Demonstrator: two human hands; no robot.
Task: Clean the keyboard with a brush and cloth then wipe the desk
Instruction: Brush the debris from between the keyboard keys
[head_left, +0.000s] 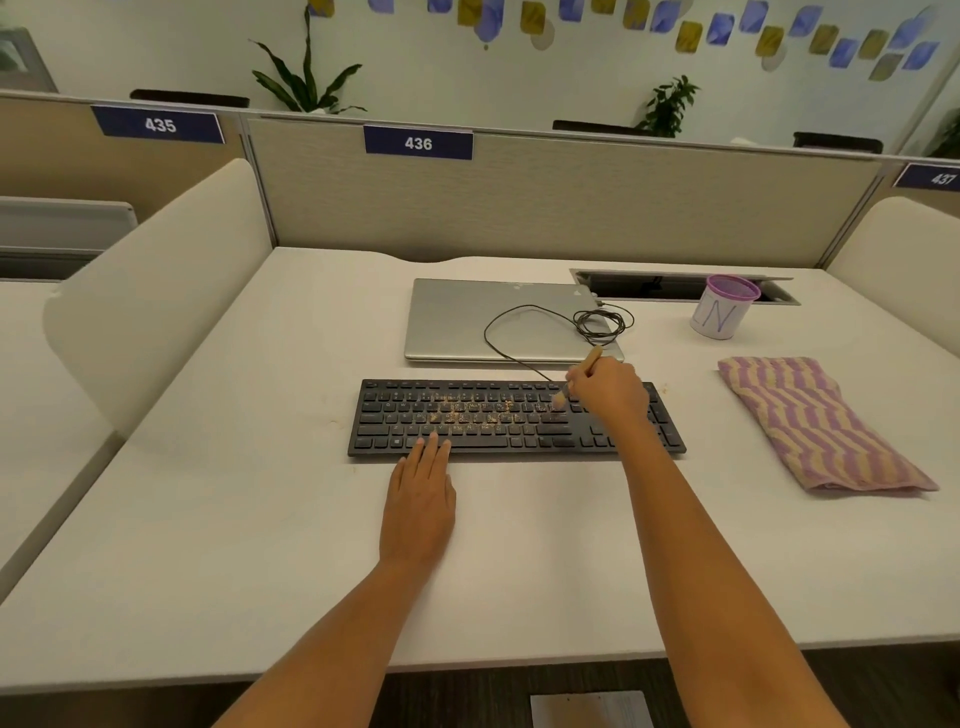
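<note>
A black keyboard (483, 418) lies across the middle of the white desk (260, 545), with brownish crumbs scattered over its central keys. My right hand (608, 387) grips a small wooden-handled brush (576, 376) over the keyboard's right half, bristles down on the keys. My left hand (420, 499) lies flat on the desk, its straight fingertips on the keyboard's front edge. A folded purple-and-tan striped cloth (815, 423) lies on the desk to the right of the keyboard, apart from both hands.
A closed silver laptop (467, 322) sits behind the keyboard with a coiled black cable (597, 322) on it. A purple-rimmed cup (722, 306) stands at the back right by a cable slot (670, 286). Beige partitions close off the desk's back and sides.
</note>
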